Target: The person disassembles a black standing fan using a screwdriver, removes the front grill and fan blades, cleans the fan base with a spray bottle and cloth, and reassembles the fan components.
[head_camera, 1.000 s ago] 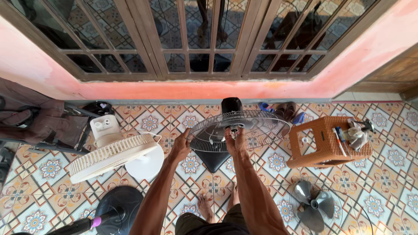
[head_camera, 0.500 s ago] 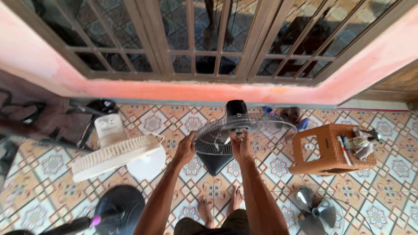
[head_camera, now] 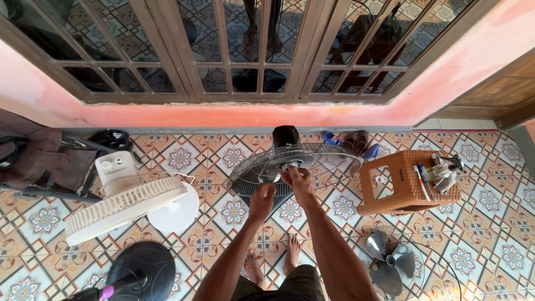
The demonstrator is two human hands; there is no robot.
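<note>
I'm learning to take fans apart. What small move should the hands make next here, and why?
Probably turn the small piece at the centre of the wire fan guard: the right hand already pinches there, while the left hand sits at the guard's near rim to steady it.

Fan hub [head_camera: 290, 165] partly hidden behind right hand [head_camera: 298, 178]; black round base [head_camera: 139, 270] cut by bottom edge.

Single head view, looking steeply down, floor [head_camera: 223, 161] distant, wall ahead
</note>
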